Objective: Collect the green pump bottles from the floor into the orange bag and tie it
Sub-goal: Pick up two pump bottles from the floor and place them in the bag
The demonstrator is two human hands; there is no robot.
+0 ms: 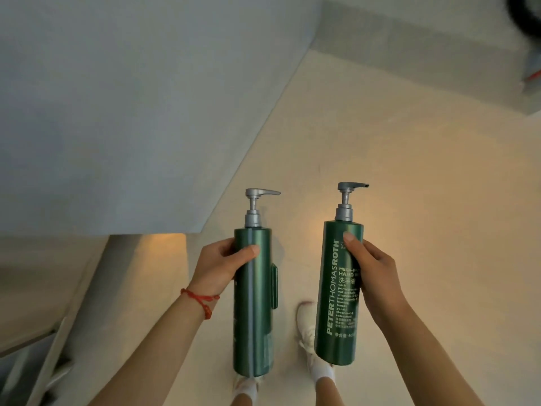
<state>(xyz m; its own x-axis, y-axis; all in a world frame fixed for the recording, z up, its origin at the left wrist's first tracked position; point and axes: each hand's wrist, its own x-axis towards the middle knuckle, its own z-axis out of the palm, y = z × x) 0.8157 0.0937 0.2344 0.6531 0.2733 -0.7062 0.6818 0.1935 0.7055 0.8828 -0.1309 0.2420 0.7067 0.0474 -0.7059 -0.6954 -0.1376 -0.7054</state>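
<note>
Your left hand (218, 266) wraps one green bottle (253, 303), thumb across its front. Your right hand (370, 276) grips the other bottle (336, 291), label facing you. Both upright, side by side, apart, pumps pointing right, above the pale floor (409, 177) and your white shoes (307, 332).

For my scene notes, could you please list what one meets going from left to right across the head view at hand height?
Red string bracelet → left hand → green pump bottle without visible lettering → green pump bottle with white lettering → right hand.
</note>
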